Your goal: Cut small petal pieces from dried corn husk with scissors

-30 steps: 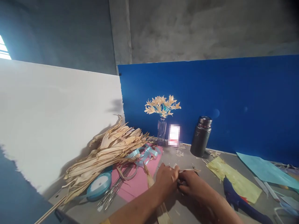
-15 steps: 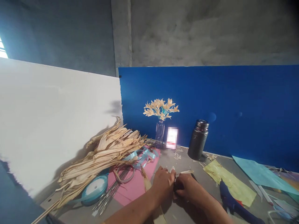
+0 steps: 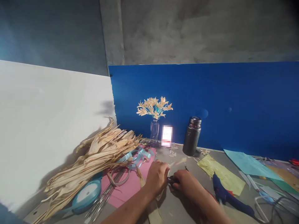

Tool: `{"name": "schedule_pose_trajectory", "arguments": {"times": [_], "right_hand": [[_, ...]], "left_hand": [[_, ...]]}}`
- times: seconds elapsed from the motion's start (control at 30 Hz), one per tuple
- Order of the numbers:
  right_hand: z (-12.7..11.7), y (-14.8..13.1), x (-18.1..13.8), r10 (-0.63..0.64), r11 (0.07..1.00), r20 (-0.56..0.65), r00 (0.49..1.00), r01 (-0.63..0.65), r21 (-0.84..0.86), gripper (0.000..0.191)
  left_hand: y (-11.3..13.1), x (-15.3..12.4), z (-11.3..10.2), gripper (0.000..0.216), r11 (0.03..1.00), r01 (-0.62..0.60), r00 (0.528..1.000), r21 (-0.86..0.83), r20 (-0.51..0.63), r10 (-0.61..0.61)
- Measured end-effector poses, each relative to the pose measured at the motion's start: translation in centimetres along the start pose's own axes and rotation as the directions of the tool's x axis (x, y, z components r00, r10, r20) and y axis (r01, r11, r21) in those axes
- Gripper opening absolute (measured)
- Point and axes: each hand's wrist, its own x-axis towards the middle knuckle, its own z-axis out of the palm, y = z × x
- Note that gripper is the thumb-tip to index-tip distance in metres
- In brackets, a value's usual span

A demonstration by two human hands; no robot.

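My left hand (image 3: 158, 174) is closed on a pale strip of corn husk (image 3: 179, 161), whose end sticks out to the right, slightly blurred. Close beside it, my right hand (image 3: 183, 180) is wrapped round a small dark tool (image 3: 172, 179) that reaches toward the left fingers. The fingers hide most of this tool, so its kind is unclear. Beneath my left wrist lies another husk piece (image 3: 154, 213) on the table. A large bundle of dried corn husks (image 3: 93, 161) rests at the left, by a roll of light blue ribbon (image 3: 87, 193).
Husk flowers (image 3: 154, 107) stand in a glass vase (image 3: 154, 132) at the back, near a dark bottle (image 3: 192, 137). A blue glue gun (image 3: 230, 197) and yellow paper (image 3: 224, 174) lie right. Wires (image 3: 102, 199) rest on pink paper (image 3: 116, 199).
The hands have drawn slightly apart, and the dark tool shows more between them. The husk strip's end has tilted upward. The whole view has shifted a little.
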Motion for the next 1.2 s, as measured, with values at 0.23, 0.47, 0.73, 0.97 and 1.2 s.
{"name": "schedule_pose_trajectory", "arguments": {"times": [0.23, 0.47, 0.73, 0.97, 1.2], "right_hand": [[-0.1, -1.5, -1.2, 0.06, 0.997, 0.006, 0.998, -0.06, 0.055, 0.022], [-2.0, -1.8, -1.3, -0.005, 0.966, -0.063, 0.998, 0.021, 0.257, 0.013], [-7.2, 3.0, -1.3, 0.268, 0.898, -0.472, 0.84, -0.04, 0.439, 0.026], [-4.5, 0.3, -0.9, 0.115, 0.833, -0.281, 0.953, 0.062, 0.55, 0.031], [-0.9, -1.7, -0.2, 0.087, 0.89, -0.301, 0.95, 0.061, 0.451, 0.022]], "left_hand": [[0.4, 0.5, -1.2, 0.035, 0.898, 0.106, 0.994, -0.426, 0.027, -0.104], [0.6, 1.1, -2.6, 0.04, 0.721, 0.276, 0.961, -0.636, 0.206, -0.187], [0.6, 1.6, -3.8, 0.032, 0.626, 0.337, 0.937, -0.703, 0.189, -0.293], [1.1, 1.1, -2.5, 0.032, 0.534, 0.398, 0.917, -0.746, 0.309, -0.252], [1.0, 0.4, -0.9, 0.038, 0.553, 0.432, 0.901, -0.713, 0.373, -0.223]]}}
